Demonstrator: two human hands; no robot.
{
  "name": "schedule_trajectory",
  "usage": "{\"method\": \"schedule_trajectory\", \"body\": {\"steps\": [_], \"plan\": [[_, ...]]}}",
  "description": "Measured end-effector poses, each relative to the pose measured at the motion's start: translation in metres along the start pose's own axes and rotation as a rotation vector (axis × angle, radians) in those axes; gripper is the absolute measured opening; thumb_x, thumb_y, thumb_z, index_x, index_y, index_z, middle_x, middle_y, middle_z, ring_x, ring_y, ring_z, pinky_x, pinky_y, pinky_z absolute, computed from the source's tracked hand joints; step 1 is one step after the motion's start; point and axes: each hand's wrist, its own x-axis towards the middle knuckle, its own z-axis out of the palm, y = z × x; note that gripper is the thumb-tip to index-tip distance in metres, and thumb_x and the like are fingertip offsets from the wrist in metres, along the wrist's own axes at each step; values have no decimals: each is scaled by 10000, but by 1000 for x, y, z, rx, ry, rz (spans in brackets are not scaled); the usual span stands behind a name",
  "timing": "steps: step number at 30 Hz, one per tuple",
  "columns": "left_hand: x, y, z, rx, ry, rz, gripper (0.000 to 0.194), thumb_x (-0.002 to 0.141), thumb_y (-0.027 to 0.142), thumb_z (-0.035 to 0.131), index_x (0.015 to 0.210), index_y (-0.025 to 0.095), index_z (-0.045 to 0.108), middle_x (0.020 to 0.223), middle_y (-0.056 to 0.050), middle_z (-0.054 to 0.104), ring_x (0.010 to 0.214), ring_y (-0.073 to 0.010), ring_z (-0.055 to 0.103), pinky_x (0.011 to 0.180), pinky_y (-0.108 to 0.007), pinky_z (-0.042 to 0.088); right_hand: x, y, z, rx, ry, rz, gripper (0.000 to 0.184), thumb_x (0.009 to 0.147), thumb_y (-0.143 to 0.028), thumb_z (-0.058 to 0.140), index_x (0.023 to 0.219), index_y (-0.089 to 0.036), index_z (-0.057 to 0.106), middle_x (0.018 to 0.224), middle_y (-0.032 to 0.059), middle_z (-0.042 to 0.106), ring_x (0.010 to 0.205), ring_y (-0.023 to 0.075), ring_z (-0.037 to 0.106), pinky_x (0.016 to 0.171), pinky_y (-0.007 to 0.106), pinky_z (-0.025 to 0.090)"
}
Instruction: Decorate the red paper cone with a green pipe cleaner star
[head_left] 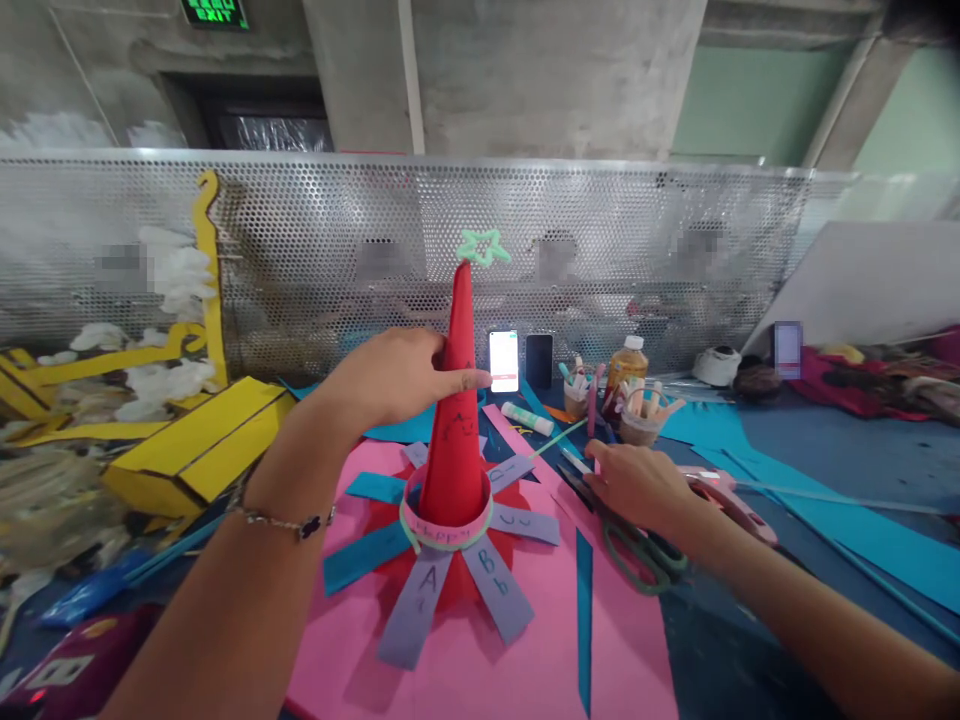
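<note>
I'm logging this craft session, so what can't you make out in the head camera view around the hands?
In the head view:
Marks on the red paper cone: too small and dark to read.
Part of the cone: covered by the left hand.
Part of the green-handled scissors: covered by the right hand.
Phone screen: washed out by glare.
Label on the amber bottle: too small to read.

Matt red paper cone [454, 420]
</note>
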Motion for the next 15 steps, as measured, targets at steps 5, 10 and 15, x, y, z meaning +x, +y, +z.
{"method": "schedule_trajectory", "body": {"steps": [5, 10, 15], "plan": [[-4, 3, -3, -69, -241, 18, 475, 787, 714, 612, 854, 263, 749, 900, -48, 768, 773, -267, 678, 635, -318, 447, 0, 0, 14, -12, -15, -25, 236, 969, -250, 506, 1148, -185, 645, 1029, 152, 782, 911, 356, 756, 663, 328, 434], [-8, 0, -10, -136, -423, 2, 448, 716, 626, 708, 974, 264, 766, 998, -40, 781, 845, -269, 697, 688, -313, 496, -1, 6, 14, 72, 97, -30, 477, 972, -171, 408, 1442, -200, 481, 1054, 127, 784, 851, 280, 750, 628, 299, 403], [-6, 7, -11, -83, -365, 8, 560, 760, 690, 633, 1087, 246, 729, 1117, -55, 756, 944, -277, 683, 766, -334, 505, -10, 11, 18, 552, 274, -240, 313, 960, -218, 431, 1113, -191, 702, 847, 46, 764, 666, 178, 674, 609, 263, 436]]}}
